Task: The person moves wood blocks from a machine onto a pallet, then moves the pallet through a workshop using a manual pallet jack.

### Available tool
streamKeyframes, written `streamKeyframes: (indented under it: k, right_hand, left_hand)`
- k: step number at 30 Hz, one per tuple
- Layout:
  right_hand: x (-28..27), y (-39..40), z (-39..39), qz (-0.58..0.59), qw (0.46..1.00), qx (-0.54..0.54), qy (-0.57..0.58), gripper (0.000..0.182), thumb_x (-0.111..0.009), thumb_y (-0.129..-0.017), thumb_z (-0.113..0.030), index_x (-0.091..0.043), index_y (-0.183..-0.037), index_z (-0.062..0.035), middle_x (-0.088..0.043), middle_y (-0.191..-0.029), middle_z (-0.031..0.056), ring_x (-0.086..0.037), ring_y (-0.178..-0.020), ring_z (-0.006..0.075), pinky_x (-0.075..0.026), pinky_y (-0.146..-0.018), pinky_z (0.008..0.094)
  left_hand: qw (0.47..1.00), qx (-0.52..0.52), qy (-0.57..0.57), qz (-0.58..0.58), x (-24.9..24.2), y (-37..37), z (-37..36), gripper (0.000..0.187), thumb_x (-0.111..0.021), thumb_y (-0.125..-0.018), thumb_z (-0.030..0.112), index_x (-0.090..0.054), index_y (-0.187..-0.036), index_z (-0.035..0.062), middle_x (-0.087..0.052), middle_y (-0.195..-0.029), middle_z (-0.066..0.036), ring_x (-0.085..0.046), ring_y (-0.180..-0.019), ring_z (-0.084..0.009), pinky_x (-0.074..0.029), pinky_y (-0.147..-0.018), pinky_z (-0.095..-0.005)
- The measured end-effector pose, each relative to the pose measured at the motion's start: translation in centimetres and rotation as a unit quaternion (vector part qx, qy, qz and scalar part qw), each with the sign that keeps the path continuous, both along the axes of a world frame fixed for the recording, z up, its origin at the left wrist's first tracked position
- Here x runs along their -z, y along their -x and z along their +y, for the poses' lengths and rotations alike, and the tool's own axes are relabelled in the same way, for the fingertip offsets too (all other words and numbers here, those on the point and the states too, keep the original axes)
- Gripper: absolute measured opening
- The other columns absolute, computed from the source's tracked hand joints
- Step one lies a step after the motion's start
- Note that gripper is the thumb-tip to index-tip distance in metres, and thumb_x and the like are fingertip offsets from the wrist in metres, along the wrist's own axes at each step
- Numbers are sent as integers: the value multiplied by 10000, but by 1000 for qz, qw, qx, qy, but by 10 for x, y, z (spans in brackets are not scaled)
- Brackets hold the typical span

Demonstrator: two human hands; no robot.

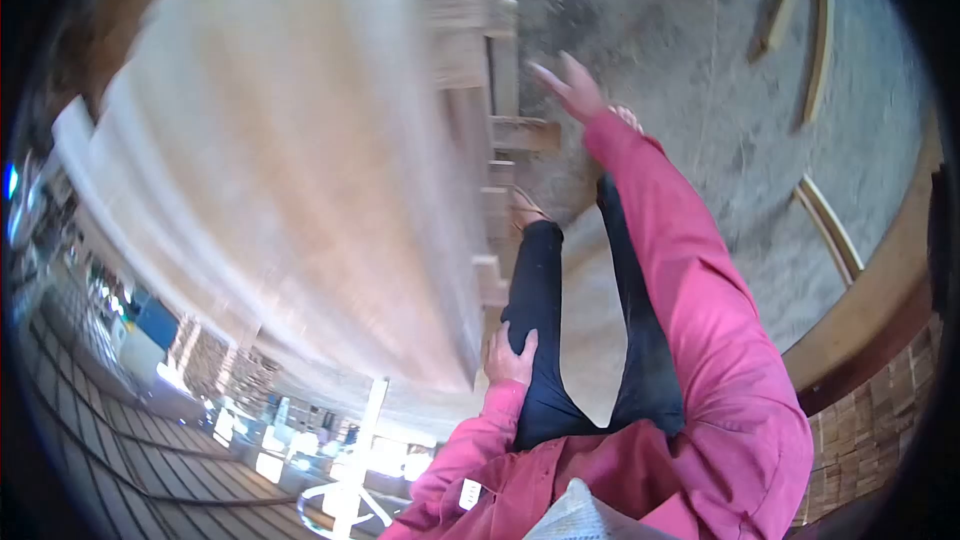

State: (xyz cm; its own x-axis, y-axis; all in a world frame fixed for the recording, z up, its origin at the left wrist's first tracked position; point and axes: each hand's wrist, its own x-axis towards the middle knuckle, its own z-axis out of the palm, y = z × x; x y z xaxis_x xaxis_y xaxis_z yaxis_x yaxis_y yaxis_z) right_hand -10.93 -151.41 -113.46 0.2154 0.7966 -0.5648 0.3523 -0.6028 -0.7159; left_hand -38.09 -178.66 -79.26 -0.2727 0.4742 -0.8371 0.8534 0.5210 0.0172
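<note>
My left hand (511, 355) rests near my dark-trousered thigh, beside the lower corner of a stack of pale wooden boards (290, 140). Its fingers are apart and nothing shows in them. Farther forward, my right hand (577, 92) reaches out over the floor with fingers spread, holding nothing. To its left, a short wooden block (527, 134) juts out from the side of the stack. Motion blurs the large boards, which fill the left part of the view.
Wooden strips (823, 35) lie on the grey concrete floor (700, 70) at the right. A curved-looking wooden edge (870, 325) runs along the right side, with many small wood pieces (870, 430) below it. A foot shows beside the stack.
</note>
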Motion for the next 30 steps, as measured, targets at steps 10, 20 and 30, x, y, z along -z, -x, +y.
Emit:
streamKeyframes:
  k: [10,20,30]
  right_hand:
    - [-324,-50,-246,-127,982,-38,137,702,-569,-949,-540,-549,-1334,47,-615,-1258,304,-586,-1207,418,-441,-1009,431]
    - [-479,0,-345,-105,963,-227,103,750,-421,-969,-655,-618,-1289,-6,-625,-1241,297,-554,-1238,431,-438,-1021,451]
    - [-474,26,-262,103,972,-176,117,467,-565,-930,-647,-510,-779,-209,-371,-564,-54,-348,-425,97,-275,-387,314]
  left_hand:
    - [983,21,40,-178,-114,82,-42,817,-609,-888,585,-446,-1467,32,-447,-1488,-244,-397,-1408,-360,-315,-1171,-415]
    - [948,-248,-104,-170,-235,193,-177,750,-695,-863,515,-538,-1386,0,-663,-1247,-225,-644,-1163,-305,-496,-992,-389]
    - [748,-567,-340,63,-305,245,-443,515,-606,-929,576,-620,-766,88,-573,-661,-6,-563,-621,-183,-457,-628,-381]
